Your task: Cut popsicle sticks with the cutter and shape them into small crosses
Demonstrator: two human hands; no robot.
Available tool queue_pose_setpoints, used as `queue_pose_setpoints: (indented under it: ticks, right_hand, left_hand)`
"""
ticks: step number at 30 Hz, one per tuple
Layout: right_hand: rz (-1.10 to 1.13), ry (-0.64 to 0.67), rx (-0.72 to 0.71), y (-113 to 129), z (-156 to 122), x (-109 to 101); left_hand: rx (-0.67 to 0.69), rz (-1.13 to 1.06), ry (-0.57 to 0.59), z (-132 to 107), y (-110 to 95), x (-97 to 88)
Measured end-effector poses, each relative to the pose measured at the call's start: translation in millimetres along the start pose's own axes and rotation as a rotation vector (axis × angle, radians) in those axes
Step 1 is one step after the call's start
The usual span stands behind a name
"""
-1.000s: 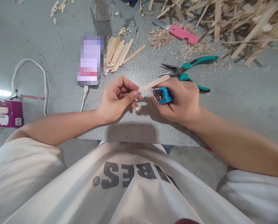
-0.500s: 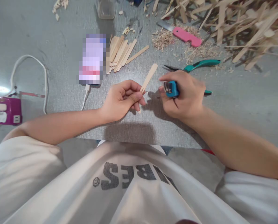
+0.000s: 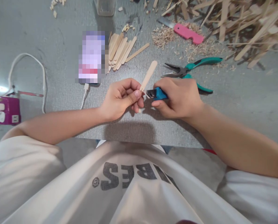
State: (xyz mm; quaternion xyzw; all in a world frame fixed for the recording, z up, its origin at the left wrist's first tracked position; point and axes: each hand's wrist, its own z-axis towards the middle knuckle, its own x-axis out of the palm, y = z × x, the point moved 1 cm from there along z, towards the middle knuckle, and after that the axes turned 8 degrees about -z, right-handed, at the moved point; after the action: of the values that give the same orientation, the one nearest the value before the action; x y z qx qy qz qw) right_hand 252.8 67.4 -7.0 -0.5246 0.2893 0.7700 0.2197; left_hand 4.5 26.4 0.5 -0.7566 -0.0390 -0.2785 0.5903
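Observation:
My left hand (image 3: pixel 121 99) pinches a flat wooden stick (image 3: pixel 148 74) between thumb and fingers; the stick points up and to the right, and its lower end shows below my fingers. My right hand (image 3: pixel 177 98) is closed round a small blue tool with a dark metal tip (image 3: pixel 156 93). That tip points left and sits just beside the stick, near my left thumb. Both hands hover low over the grey table (image 3: pixel 59 46), close to its front edge.
Teal-handled pliers (image 3: pixel 190 70) lie just behind my right hand. A bundle of sticks (image 3: pixel 120 51) rests beside a phone (image 3: pixel 91 57) on a white cable. A pink knife (image 3: pixel 187 33), wood shavings and a heap of sticks (image 3: pixel 241 21) fill the back right. A purple socket (image 3: pixel 5 110) sits at the left.
The stick has swung from nearly level to steeply upright in my left hand. My right hand has turned the blue tool so its tip points left, close to the stick.

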Motion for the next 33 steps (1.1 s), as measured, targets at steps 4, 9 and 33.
queue_pose_setpoints:
  ticks: [4, 9, 33]
  right_hand:
    - [-0.018, 0.032, 0.002, -2.0, 1.5, 0.0]
    - [0.004, 0.034, -0.002, -3.5, 1.6, 0.8]
    - [0.029, 0.054, 0.027, -1.3, 3.1, 0.3]
  left_hand:
    - [-0.027, -0.031, 0.022, -1.2, -0.1, -0.1]
    - [-0.018, -0.039, 0.026, -1.4, -0.5, 0.6]
    - [0.02, -0.006, -0.02, -3.2, 4.2, -1.9]
